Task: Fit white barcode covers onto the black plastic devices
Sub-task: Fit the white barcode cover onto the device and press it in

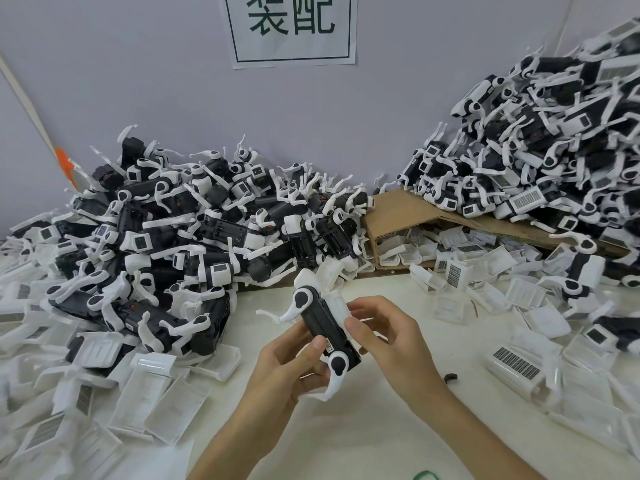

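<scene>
This job looks far from finished. The left heap point(180, 230) shows mostly bare black backs, so I judge those devices are waiting for covers. The taller right heap point(540, 157) shows many barcode panels and is probably the finished stock. Loose white covers point(162, 393) lie scattered over the desk point(346, 445) on both sides, and more spill from a tipped cardboard box point(415, 216).

I have one black device point(320, 323) in hand, raised just above the desk in front of me. My left grip point(294, 358) curls round its lower end, with the thumb laid across the front. My right grip point(377, 330) pinches a white barcode cover point(337, 306) against the device's right flank, fingertips pressing inward. The cover looks seated along the body, but I cannot tell whether it has clicked home. Both forearms reach in from below, wrists angled toward each other.
</scene>
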Available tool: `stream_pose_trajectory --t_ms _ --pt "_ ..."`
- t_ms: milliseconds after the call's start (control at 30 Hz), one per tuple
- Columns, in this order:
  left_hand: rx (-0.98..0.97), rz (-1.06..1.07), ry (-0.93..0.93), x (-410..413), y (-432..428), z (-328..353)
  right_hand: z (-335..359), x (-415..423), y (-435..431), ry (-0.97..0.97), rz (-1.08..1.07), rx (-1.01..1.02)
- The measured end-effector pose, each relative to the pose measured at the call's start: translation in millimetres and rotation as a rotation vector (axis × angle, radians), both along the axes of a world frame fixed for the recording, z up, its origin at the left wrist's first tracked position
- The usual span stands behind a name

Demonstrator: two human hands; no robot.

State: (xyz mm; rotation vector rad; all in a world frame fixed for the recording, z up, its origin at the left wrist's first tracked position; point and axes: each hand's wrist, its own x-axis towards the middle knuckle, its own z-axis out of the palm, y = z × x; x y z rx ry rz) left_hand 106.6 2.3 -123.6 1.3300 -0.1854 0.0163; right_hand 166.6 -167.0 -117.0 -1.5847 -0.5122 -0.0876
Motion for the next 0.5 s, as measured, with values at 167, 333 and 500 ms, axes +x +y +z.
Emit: stream_pose_trajectory --t_ms 167,333,500 --pt "-0.008 0.013 0.02 -0.8 0.2 0.0 0.3 -0.6 -0.5 0.009 -0.003 0.016" --pt "-0.009 0.012 0.035 -1.4 1.1 1.0 -3.1 -2.2 0.9 0.012 0.042 -0.034" --pt "0.015 0.009 0.029 -2.6 1.5 0.3 -3.6 -2.8 1.1 0.023 0.052 -0.035"
